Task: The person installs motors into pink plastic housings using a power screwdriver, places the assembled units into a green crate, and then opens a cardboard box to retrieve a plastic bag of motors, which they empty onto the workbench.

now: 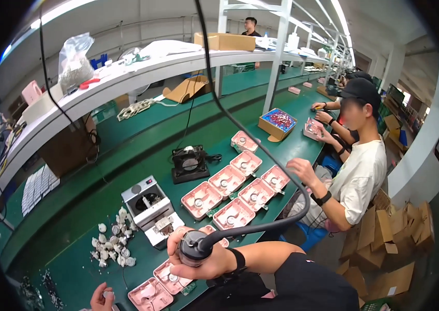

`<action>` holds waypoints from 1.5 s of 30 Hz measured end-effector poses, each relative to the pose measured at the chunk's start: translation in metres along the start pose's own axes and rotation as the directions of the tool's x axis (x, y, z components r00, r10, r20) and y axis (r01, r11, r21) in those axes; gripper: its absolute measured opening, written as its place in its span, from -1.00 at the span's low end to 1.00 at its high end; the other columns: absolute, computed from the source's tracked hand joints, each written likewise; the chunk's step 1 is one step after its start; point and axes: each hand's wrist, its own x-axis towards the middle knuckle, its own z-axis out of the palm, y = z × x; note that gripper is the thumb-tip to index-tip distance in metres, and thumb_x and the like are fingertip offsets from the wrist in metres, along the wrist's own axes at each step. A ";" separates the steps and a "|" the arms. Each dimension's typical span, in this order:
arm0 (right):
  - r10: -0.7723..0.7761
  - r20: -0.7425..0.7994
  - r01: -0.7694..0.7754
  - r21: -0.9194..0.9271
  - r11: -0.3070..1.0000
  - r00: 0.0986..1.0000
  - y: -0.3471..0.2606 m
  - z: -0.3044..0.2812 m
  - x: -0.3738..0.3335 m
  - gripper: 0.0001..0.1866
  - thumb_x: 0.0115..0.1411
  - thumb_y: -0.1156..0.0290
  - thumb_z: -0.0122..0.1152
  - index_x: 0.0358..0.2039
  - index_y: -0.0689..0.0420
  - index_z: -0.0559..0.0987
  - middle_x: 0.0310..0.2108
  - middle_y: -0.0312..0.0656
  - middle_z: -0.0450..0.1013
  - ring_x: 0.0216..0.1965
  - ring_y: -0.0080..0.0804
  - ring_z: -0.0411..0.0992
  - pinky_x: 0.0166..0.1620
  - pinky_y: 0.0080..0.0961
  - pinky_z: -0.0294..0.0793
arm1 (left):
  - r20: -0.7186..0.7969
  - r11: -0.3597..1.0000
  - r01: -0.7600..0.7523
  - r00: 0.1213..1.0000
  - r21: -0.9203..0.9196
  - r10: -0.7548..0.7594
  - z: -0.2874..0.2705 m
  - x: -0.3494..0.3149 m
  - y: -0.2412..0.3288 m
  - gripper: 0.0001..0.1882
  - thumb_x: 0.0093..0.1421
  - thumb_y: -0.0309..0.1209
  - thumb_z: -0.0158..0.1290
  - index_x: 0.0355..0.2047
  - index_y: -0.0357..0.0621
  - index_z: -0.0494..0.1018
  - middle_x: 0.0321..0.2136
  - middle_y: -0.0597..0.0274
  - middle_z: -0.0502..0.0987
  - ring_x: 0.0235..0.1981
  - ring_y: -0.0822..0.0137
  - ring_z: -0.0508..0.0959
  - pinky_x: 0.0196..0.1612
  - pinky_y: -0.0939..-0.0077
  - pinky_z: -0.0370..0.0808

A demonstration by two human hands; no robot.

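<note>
My right hand [215,263] is wrapped round the body of an electric screwdriver [194,243], a dark cylinder seen from above with a thick black cord. Its tip is hidden under the hand. Below and left of it lie open pink plastic housings [150,296], one partly behind my fingers [170,277]. At the lower edge, my left hand [102,297] has its fingers curled together around a small pale bit that I cannot make out. Beyond the right hand stands a grey box-shaped machine [152,210] with a red switch.
White round parts [110,243] are heaped left of the machine. Several open pink housings [234,213] stand in rows beside a black fan-like unit [188,163]. A carton of red and blue pieces [280,122] sits farther off. Co-workers [359,155] sit along the right edge; cardboard boxes [380,233] are behind.
</note>
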 end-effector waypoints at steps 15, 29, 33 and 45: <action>0.075 -0.074 -0.062 0.176 0.983 0.994 0.005 0.008 0.004 -0.51 0.10 0.11 0.30 -0.24 0.09 0.21 -0.65 -0.26 0.29 -0.71 -0.46 0.32 -0.60 -0.50 0.41 | -0.036 0.993 -0.064 0.998 -0.100 0.060 0.052 -0.046 0.030 -0.31 0.01 -0.65 0.16 0.19 -0.13 0.27 -0.24 0.28 0.53 -0.16 0.48 0.48 -0.11 0.60 0.39; 0.108 -0.034 -0.101 0.171 0.980 0.994 0.004 0.020 -0.002 -0.49 0.10 0.10 0.32 -0.22 0.09 0.21 -0.65 -0.26 0.31 -0.70 -0.44 0.34 -0.58 -0.51 0.43 | 0.056 0.706 -0.402 0.887 0.583 0.459 0.076 -0.049 0.004 -0.34 -0.19 -0.40 0.33 0.02 -0.06 0.46 -0.45 0.28 0.56 -0.16 0.24 0.50 -0.11 0.40 0.40; 0.116 -0.041 -0.106 0.192 0.976 0.992 0.001 0.033 0.001 -0.48 0.09 0.10 0.34 -0.22 0.07 0.21 -0.63 -0.25 0.32 -0.70 -0.44 0.34 -0.58 -0.51 0.42 | 0.074 0.679 -0.417 0.878 0.605 0.473 0.073 -0.043 -0.004 -0.30 -0.22 -0.39 0.33 0.04 -0.04 0.44 -0.45 0.31 0.55 -0.12 0.22 0.48 -0.08 0.35 0.38; 0.100 0.210 -0.182 0.421 0.888 0.973 0.056 0.123 0.009 -0.57 0.14 0.29 0.27 -0.20 0.09 0.18 -0.58 -0.20 0.32 -0.61 -0.43 0.31 -0.50 -0.46 0.40 | 0.042 0.691 -0.336 0.913 0.640 0.406 0.064 -0.042 -0.005 -0.44 -0.16 -0.40 0.30 -0.06 -0.06 0.46 -0.28 0.27 0.57 0.04 0.15 0.41 0.15 0.16 0.28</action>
